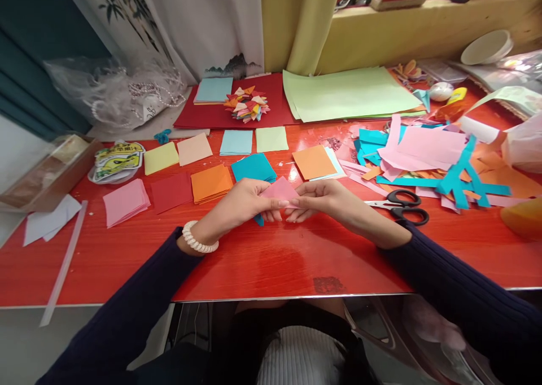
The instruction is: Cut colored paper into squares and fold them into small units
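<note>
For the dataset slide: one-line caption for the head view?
Left hand and right hand hold pink paper over a red table, near colored paper squares and black-handled scissors.

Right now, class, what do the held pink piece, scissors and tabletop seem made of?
Held pink piece: likely matte paper, thin with crisp edges. Scissors: silvery blades suggest metal; smooth black handles, probably plastic. Tabletop: glossy red, reflecting light; lacquered wood or laminate, unclear.
</note>
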Tool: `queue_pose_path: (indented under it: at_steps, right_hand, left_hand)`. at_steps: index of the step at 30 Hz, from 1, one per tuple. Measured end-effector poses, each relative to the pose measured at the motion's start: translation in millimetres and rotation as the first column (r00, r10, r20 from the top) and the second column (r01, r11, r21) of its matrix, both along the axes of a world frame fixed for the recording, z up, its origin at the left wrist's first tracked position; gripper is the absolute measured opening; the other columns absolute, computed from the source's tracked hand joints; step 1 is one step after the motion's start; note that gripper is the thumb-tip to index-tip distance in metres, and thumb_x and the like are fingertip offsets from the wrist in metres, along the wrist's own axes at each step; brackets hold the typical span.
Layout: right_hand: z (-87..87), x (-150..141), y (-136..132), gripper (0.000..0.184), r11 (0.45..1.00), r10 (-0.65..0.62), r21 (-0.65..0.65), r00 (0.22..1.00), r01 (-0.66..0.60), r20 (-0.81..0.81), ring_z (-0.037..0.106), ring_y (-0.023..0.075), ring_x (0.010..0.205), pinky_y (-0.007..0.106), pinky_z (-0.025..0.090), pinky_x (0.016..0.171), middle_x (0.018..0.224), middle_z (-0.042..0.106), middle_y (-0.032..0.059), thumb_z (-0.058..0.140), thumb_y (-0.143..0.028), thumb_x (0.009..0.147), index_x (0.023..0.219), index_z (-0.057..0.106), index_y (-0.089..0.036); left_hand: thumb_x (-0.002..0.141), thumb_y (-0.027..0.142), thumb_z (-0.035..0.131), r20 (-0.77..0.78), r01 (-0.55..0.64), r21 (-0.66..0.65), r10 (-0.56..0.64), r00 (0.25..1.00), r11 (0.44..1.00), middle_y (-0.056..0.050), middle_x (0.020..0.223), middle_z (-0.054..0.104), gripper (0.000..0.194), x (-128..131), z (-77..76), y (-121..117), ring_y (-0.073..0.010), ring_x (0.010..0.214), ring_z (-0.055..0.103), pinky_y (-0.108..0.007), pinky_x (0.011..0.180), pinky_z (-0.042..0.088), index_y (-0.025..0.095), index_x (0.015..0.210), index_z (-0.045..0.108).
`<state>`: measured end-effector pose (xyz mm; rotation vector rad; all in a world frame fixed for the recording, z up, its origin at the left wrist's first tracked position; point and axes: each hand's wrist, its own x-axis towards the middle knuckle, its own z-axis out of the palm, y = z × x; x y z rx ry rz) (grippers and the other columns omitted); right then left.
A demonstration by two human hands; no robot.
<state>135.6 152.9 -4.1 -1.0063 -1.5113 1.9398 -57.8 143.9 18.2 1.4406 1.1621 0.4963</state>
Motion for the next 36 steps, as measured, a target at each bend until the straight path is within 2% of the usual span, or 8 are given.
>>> queue_pose_path:
  at_steps: [7,14,17,22,25,28,32,36]
  right_hand:
    - [10.1,0.0,-5.0,0.031,0.976,0.206,-0.071,0.979,-0.205,0.006,0.068,0.0182,0.076,0.031,0.056,0.074,0.085,0.071,0.0097,0.065,-0.038,0.075,0.088,0.066,-0.010]
    - [11.8,-4.4,-12.5,0.037,0.987,0.158,-0.046,0.986,-0.155,0.053,0.069,0.0179,0.069,0.030,0.056,0.067,0.080,0.071,0.0113,0.063,-0.044,0.075,0.085,0.067,-0.009]
    - [12.2,-4.3,-14.3,0.038,0.985,0.166,-0.050,0.984,-0.163,0.059,0.068,0.0171,0.067,0.028,0.056,0.063,0.076,0.070,0.0100,0.063,-0.045,0.075,0.085,0.067,-0.009]
    - [13.6,-0.4,-12.3,0.033,0.978,0.196,-0.075,0.980,-0.193,0.032,0.066,0.0132,0.060,0.026,0.055,0.060,0.074,0.070,0.0077,0.064,-0.041,0.076,0.082,0.066,-0.009]
    - [16.8,0.2,-10.8,0.027,0.978,0.180,-0.108,0.984,-0.179,-0.002,0.066,0.0129,0.057,0.023,0.054,0.055,0.071,0.070,0.0053,0.067,-0.038,0.074,0.077,0.062,-0.011]
    - [19.8,-0.4,-10.8,0.025,0.977,0.174,-0.122,0.984,-0.177,-0.039,0.067,0.0133,0.058,0.022,0.054,0.054,0.069,0.069,0.0041,0.067,-0.036,0.074,0.076,0.061,-0.012]
    - [20.1,-1.0,-11.4,0.024,0.992,0.096,-0.078,0.993,-0.101,-0.067,0.067,0.0143,0.059,0.024,0.055,0.055,0.069,0.070,0.0051,0.065,-0.036,0.076,0.080,0.062,-0.012]
    - [16.7,-6.4,-15.0,0.022,0.993,-0.116,0.014,0.983,0.119,-0.144,0.065,0.0118,0.053,0.021,0.053,0.051,0.066,0.069,0.0039,0.064,-0.034,0.077,0.075,0.063,-0.012]
  left_hand:
    - [0.073,0.037,0.065,0.015,0.080,0.023,-0.081,0.997,0.996,-0.005,0.064,0.065,0.026,-1.4,0.9,-0.1,-0.0105,0.057,0.059,-0.021,0.053,0.048,0.012,0.071,0.064]
    - [0.071,0.039,0.066,0.020,0.087,-0.020,-0.086,0.996,0.996,-0.004,0.064,0.065,0.026,-2.1,5.7,-2.7,-0.0113,0.057,0.060,-0.022,0.054,0.048,0.013,0.072,0.065]
    - [0.071,0.038,0.066,-0.009,0.118,-0.028,-0.118,0.993,0.993,-0.002,0.059,0.063,0.025,-5.6,9.6,-3.4,-0.0099,0.055,0.058,-0.020,0.053,0.046,0.014,0.066,0.063]
    - [0.075,0.040,0.060,-0.140,0.206,0.048,-0.197,0.970,0.977,0.002,0.049,0.054,0.033,-15.4,17.3,-3.1,-0.0069,0.046,0.045,-0.019,0.046,0.035,0.015,0.055,0.057]
    - [0.077,0.040,0.057,-0.192,0.200,0.100,-0.178,0.965,0.975,0.001,0.047,0.052,0.037,-19.6,24.7,-3.8,-0.0082,0.048,0.045,-0.020,0.048,0.034,0.016,0.049,0.053]
    - [0.078,0.039,0.057,-0.202,0.205,0.140,-0.175,0.964,0.969,0.002,0.047,0.054,0.032,-24.3,33.9,-4.8,-0.0088,0.048,0.046,-0.019,0.047,0.034,0.017,0.055,0.057]
    - [0.077,0.036,0.060,-0.167,0.203,0.235,-0.166,0.972,0.950,0.001,0.057,0.059,0.018,-38.9,37.5,-3.6,-0.0089,0.050,0.052,-0.018,0.047,0.037,0.019,0.071,0.063]
    - [0.075,0.034,0.065,-0.025,0.015,0.275,-0.008,1.000,0.961,0.000,0.066,0.062,0.018,-40.3,17.2,-3.9,-0.0107,0.058,0.057,-0.019,0.053,0.043,0.022,0.088,0.061]
